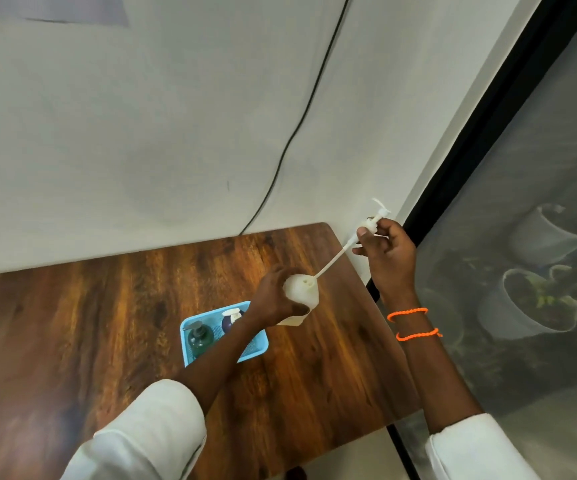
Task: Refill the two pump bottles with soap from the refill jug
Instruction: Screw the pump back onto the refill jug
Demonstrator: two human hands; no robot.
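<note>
My left hand (273,299) grips a white refill jug (302,292) that stands on the wooden table (107,323). My right hand (384,251) holds the jug's white pump head (372,221) up and to the right; its long dip tube (330,263) slants down, with the tip at the jug's open mouth. Left of the jug, a blue mesh tray (190,355) holds a green pump bottle (200,337) and a dark purple bottle (231,320) with a white top. My left forearm crosses over part of the tray.
A white wall with a black cable (294,133) rises behind the table. The table's right edge runs close to a dark-framed window (481,133), with potted plants (536,299) seen through it.
</note>
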